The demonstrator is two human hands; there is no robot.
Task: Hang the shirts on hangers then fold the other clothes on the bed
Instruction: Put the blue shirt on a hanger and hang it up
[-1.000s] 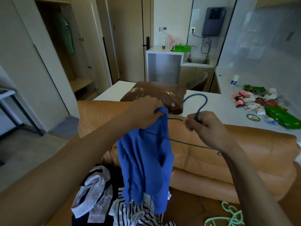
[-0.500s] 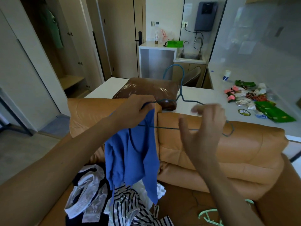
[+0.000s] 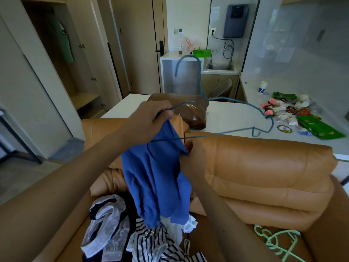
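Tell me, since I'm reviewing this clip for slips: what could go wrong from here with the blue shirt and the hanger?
1. The blue shirt is bunched under the left hand at one end of the blue wire hanger. The hanger's far shoulder is bare, so the shirt might slide off onto the clothes pile.
2. The right hand is mostly hidden behind the fabric, so a tug there could snag the cloth on the wire.

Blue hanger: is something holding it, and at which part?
The left hand has its grip on the blue hanger at its left end, with the top of the blue shirt. The right hand is mostly hidden behind the shirt.
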